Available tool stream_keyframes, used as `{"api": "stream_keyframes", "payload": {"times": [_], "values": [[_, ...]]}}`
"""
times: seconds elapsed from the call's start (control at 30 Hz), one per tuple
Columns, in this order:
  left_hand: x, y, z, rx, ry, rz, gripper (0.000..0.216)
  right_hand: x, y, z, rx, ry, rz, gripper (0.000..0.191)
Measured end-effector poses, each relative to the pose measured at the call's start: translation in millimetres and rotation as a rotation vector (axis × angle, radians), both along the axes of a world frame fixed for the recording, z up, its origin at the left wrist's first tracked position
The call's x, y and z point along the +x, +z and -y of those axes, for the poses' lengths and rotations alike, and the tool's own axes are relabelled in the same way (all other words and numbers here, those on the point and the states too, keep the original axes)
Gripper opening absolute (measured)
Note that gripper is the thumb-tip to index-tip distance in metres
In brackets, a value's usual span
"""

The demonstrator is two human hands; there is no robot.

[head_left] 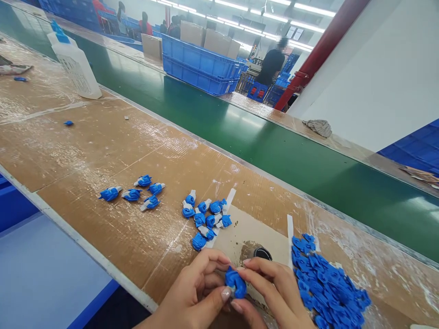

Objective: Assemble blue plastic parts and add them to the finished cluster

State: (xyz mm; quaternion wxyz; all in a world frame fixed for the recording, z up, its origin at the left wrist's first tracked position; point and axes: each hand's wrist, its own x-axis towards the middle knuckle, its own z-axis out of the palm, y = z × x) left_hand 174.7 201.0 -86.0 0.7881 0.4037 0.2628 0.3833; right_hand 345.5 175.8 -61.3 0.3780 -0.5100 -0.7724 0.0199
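Near table edge: left hand (192, 294) and right hand (274, 292), fingertips clamped together on one blue plastic clip (236, 283). Likely slip risk: tiny part, shallow pinch, loose blue clip pile (325, 288) just beside.

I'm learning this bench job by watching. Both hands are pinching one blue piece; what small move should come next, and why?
Probably set the blue piece, gripped by left hand and right hand, down among the blue-and-white pieces, since similar handled pieces lie there, apart from the all-blue pile.

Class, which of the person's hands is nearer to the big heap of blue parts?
Right. The right hand lies just beside the heap of blue parts; the left hand is farther off, beyond the right hand.
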Motion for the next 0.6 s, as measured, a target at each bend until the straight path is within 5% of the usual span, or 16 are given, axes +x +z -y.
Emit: {"api": "stream_keyframes", "payload": {"times": [0.6], "values": [[-5.6, 18.4, -7.2, -0.128, -0.060, 0.079, 0.037, -15.7, -7.3, 16.6, 0.192, -0.076, 0.178, 0.025]]}}
